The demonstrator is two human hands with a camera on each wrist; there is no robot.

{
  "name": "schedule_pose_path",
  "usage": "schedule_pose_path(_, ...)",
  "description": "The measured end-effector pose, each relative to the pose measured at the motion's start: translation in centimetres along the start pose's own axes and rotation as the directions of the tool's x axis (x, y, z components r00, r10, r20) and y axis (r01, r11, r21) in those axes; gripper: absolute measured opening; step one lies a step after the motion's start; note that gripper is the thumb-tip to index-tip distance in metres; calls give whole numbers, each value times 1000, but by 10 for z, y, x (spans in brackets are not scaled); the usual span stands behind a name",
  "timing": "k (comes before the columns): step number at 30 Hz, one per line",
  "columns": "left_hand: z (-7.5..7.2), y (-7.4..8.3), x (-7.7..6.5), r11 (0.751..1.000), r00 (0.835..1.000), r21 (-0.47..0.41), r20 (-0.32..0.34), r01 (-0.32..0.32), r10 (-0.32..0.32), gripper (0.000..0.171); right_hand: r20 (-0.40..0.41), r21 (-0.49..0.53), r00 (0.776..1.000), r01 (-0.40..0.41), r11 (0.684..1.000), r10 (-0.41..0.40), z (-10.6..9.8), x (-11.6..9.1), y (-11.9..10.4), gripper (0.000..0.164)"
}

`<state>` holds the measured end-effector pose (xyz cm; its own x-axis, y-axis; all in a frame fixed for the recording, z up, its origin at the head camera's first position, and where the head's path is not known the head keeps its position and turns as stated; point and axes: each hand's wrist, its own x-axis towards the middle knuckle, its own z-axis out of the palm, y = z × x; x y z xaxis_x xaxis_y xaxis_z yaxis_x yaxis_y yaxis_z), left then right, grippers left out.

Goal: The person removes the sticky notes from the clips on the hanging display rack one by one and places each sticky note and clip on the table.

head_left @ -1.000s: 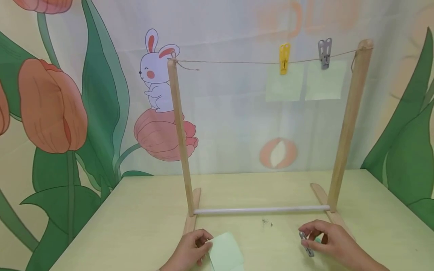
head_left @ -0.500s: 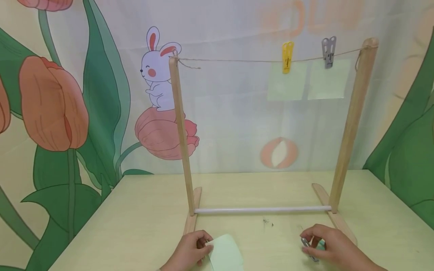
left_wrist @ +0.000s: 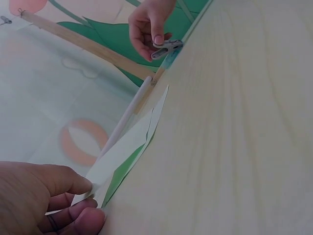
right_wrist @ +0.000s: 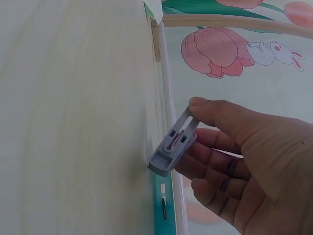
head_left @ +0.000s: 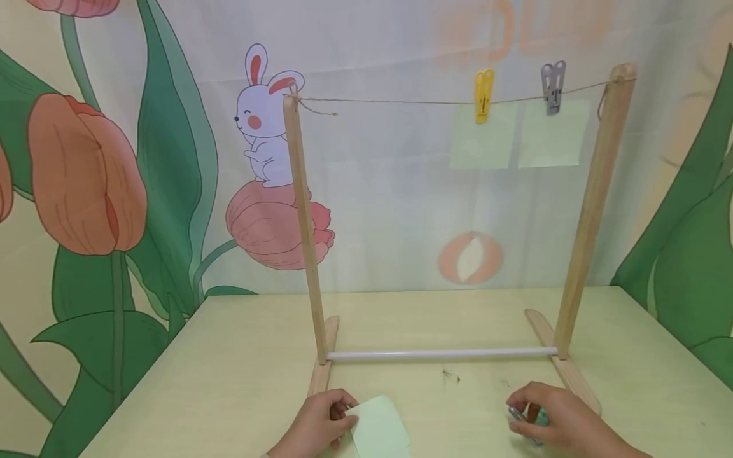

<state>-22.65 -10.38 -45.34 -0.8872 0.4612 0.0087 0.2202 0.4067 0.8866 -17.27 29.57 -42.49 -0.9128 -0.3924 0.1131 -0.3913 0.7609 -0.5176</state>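
Low in the head view, my left hand (head_left: 315,420) pinches the near corner of a pale green sheet of paper (head_left: 380,427). A brighter green layer (left_wrist: 122,171) shows beneath it in the left wrist view; whether it is a fold or a second sheet I cannot tell. Off to the right, just above the table, my right hand (head_left: 564,416) holds a grey clothespin (right_wrist: 175,143) by its handle end, thumb against fingers. Behind that hand lies a teal clothespin (right_wrist: 165,210), mostly hidden in the head view.
A wooden frame (head_left: 590,235) with a white crossbar (head_left: 441,354) stands on the table (head_left: 252,381). Along its string (head_left: 389,102), a yellow clothespin (head_left: 483,95) and a grey clothespin (head_left: 553,88) each hold a pale green sheet. A printed curtain (head_left: 378,222) hangs behind.
My right hand has lowered slightly toward the table, and the grey clothespin in it has tilted flatter. The left hand keeps its grip on the paper, nearly still.
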Motion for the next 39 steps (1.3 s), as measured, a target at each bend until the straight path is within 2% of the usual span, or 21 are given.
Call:
schedule_pose_path(8,0,1,-1,1000,1000,1,-2,-1,1,17,0,-23,999,44,999,-44,5,-1,2,26)
schedule_pose_path(15,2,1,-2,1000,1000,-4,-10,-7,7,16,35,-44,999,18,999,-16,6,-2,1,27)
schedule_pose_path(22,2,1,-2,1000,1000,-2,-21,-7,7,15,90,-55,994,-53,997,58,7,0,0,31)
schedule_pose_path(39,-1,2,-3,999,999,8,-34,-32,32,14,58,-138,998,38,990,-31,10,-1,2,30)
